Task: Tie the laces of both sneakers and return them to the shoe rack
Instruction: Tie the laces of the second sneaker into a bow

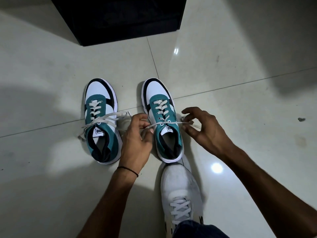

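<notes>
The scene was dim and unevenly lit. The glossy floor [223,74] carried 2 small bright glare spots and broad soft shadows at the left and upper right. The dark box [120,19] at the top lost all detail. Edges looked curved and darkened; the centre was sharp.

Two teal sneakers [101,124] [163,121]; two hands [137,140] [204,129]; one worn white shoe [180,188]; one black rack [120,18].

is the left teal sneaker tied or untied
Untied: the left sneaker's laces lie loose, spread across the shoe and onto the floor, no bow.
</notes>
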